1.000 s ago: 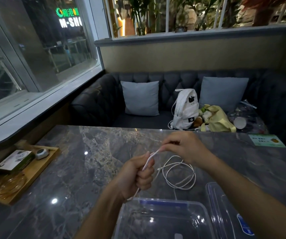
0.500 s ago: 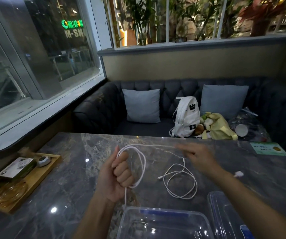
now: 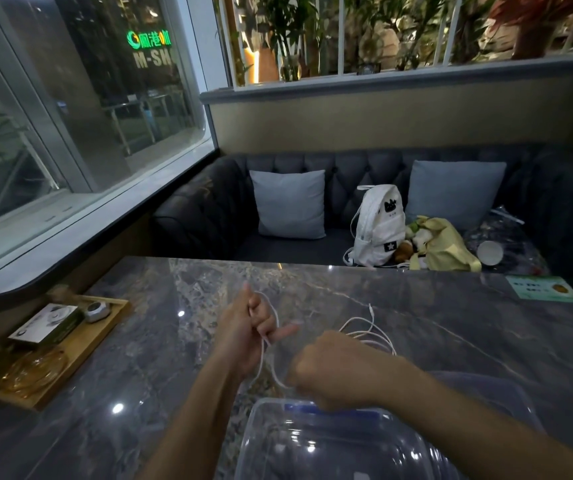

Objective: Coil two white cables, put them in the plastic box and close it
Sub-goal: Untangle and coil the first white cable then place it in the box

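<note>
My left hand (image 3: 248, 329) is raised over the marble table (image 3: 451, 327) and grips a loop of a white cable (image 3: 261, 362) that runs over its fingers. My right hand (image 3: 333, 368) is fisted just right of it, holding the same cable's lower strand near the box's far edge. A second white cable (image 3: 368, 329) lies in loose loops on the table behind my right hand, partly hidden by it. The clear plastic box (image 3: 278, 445) stands open at the near edge. Its clear lid (image 3: 506, 393) lies to the right, under my right forearm.
A wooden tray (image 3: 81, 351) with a small box, a round device and an amber glass dish sits at the table's left edge. A green card (image 3: 543, 289) lies at the far right corner. Behind the table is a sofa with cushions, a white backpack (image 3: 378, 230) and a yellow bag.
My right hand has swung from the far side of the table down and toward me, bringing the cable strand under my left hand. My left hand keeps its loop.
</note>
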A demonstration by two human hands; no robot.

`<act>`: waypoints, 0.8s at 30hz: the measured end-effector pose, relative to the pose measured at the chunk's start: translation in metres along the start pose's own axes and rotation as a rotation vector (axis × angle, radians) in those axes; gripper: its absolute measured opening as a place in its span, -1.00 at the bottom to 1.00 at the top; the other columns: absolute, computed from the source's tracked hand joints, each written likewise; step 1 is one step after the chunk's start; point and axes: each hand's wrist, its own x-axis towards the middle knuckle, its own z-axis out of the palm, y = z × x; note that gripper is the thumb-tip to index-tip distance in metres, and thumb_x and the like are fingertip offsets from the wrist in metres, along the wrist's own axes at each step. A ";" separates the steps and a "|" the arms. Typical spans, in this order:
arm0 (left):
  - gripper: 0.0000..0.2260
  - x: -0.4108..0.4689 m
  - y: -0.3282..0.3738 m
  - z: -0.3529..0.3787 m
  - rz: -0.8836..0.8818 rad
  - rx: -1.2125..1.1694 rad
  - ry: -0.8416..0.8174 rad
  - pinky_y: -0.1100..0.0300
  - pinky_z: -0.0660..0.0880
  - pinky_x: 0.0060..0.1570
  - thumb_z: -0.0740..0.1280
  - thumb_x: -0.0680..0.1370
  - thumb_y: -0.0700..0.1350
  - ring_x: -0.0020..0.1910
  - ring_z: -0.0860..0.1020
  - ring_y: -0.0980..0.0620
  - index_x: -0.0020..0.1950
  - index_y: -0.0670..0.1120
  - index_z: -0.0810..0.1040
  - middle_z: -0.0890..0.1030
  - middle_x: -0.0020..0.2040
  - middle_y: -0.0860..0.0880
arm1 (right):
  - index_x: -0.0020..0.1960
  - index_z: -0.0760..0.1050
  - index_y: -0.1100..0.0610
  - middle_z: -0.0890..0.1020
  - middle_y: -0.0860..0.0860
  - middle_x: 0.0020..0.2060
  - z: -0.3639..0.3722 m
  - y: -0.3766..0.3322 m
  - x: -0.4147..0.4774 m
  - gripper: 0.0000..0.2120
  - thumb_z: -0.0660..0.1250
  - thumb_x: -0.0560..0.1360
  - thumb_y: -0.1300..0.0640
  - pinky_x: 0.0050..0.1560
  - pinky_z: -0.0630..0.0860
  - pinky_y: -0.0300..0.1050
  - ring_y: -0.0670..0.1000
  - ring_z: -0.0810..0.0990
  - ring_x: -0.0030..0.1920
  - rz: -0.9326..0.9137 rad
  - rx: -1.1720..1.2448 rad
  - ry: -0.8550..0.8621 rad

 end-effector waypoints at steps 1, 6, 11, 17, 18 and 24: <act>-0.61 -0.002 -0.004 0.002 -0.002 0.067 -0.004 0.20 0.52 -0.52 0.06 0.62 0.05 -0.68 0.31 0.14 -0.39 -0.05 0.28 0.31 -0.64 0.05 | -0.12 0.51 0.21 0.63 0.18 -0.13 -0.004 -0.004 0.002 -0.90 0.24 0.39 0.25 -0.32 0.27 -0.08 0.21 0.58 -0.18 -0.015 0.013 0.031; -0.54 -0.020 -0.015 0.009 0.135 0.686 -0.140 0.27 0.32 -0.54 0.07 0.62 0.03 -0.57 0.41 0.13 -0.42 -0.06 0.48 0.47 -0.57 0.03 | 0.00 0.55 0.20 0.65 0.13 -0.05 -0.021 0.004 -0.001 -0.82 0.23 0.50 0.14 -0.23 0.44 -0.03 0.17 0.58 -0.13 0.061 0.201 0.337; -0.57 -0.032 -0.013 0.016 -0.036 0.681 -0.261 0.36 0.15 -0.60 0.10 0.60 0.08 -0.66 0.20 0.10 -0.42 -0.05 0.41 0.30 -0.63 0.00 | -0.04 0.61 0.10 0.67 0.02 -0.08 -0.015 0.028 -0.011 -0.83 0.33 0.47 0.05 -0.07 0.40 -0.16 0.03 0.59 -0.02 0.229 0.408 0.573; -0.63 -0.033 -0.010 0.017 -0.273 0.429 -0.347 0.43 0.01 -0.61 0.17 0.45 0.17 -0.69 0.06 0.17 -0.46 -0.02 0.33 0.17 -0.64 0.07 | -0.18 0.67 0.20 0.64 0.09 -0.30 -0.001 0.044 -0.018 -0.87 0.44 0.36 0.14 -0.18 0.46 -0.14 -0.05 0.52 -0.28 0.320 0.693 0.696; -0.63 -0.033 -0.010 0.016 -0.297 0.394 -0.368 0.43 0.01 -0.61 0.16 0.46 0.16 -0.69 0.07 0.17 -0.47 -0.02 0.33 0.18 -0.65 0.08 | -0.19 0.67 0.21 0.65 0.10 -0.32 0.001 0.044 -0.020 -0.88 0.45 0.36 0.15 -0.21 0.44 -0.18 -0.02 0.53 -0.30 0.335 0.760 0.709; -0.60 -0.037 -0.008 0.014 -0.381 0.458 -0.370 0.40 0.00 -0.64 0.21 0.44 0.07 -0.71 0.07 0.17 -0.56 -0.01 0.22 0.17 -0.68 0.08 | -0.19 0.65 0.19 0.48 -0.08 -0.55 0.021 0.039 -0.028 -0.87 0.37 0.44 0.15 -0.47 0.27 -0.31 -0.20 0.34 -0.54 0.410 1.164 0.510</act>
